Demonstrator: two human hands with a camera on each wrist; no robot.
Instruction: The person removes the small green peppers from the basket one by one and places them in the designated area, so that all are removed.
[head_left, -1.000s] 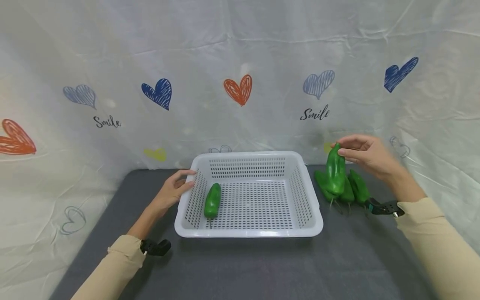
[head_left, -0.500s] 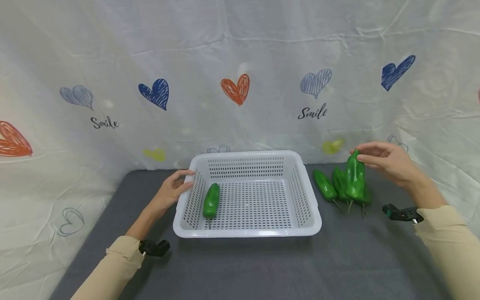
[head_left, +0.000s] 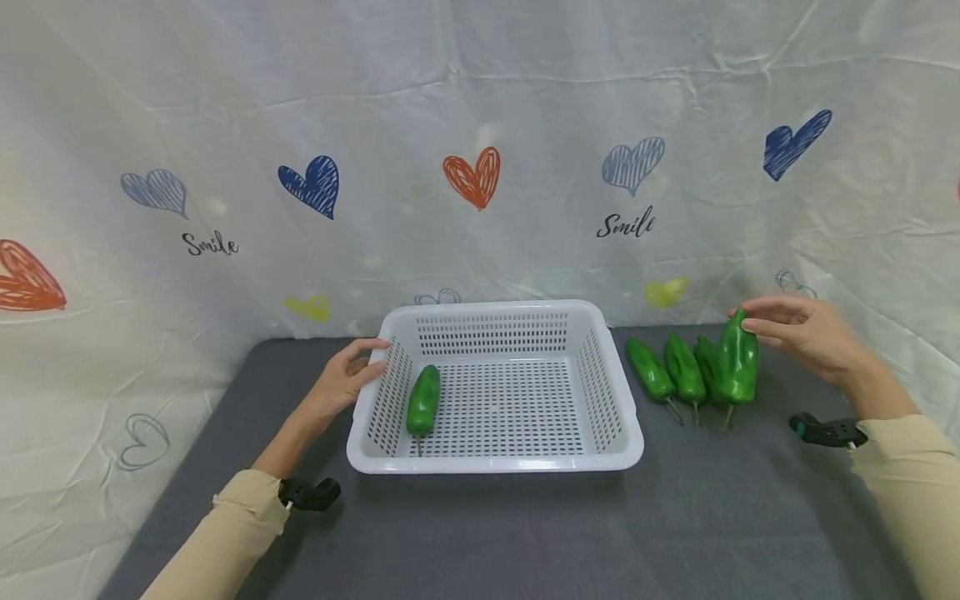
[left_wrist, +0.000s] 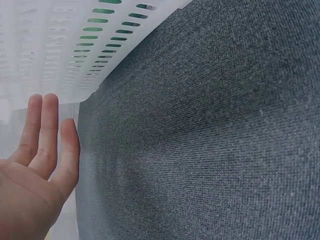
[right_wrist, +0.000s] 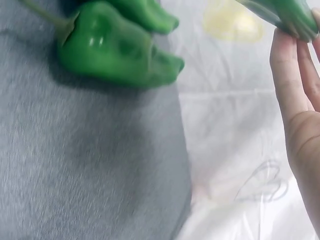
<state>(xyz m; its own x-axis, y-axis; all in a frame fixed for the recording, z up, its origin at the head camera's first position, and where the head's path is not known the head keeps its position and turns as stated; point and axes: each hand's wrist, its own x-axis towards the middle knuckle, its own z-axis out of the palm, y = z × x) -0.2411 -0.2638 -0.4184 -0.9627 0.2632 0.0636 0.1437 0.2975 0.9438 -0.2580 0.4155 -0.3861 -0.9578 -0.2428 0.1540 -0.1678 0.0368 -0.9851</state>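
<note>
The head camera looks forward and down; close wrist views share its tabletop [head_left: 495, 533].

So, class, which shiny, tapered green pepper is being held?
The rightmost green pepper: the right hand pinches its narrow tip. Three other peppers lie on dark grey cloth, another in the rectangular white plastic basket.

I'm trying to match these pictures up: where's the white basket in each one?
Head: the white basket is in the middle, with the left hand at its left rim.
Left wrist: its slotted side is at the upper left.
Right wrist: not in it; green peppers lie at upper left.
Shared landmark: the dark gray tabletop, visible in all three.
</note>
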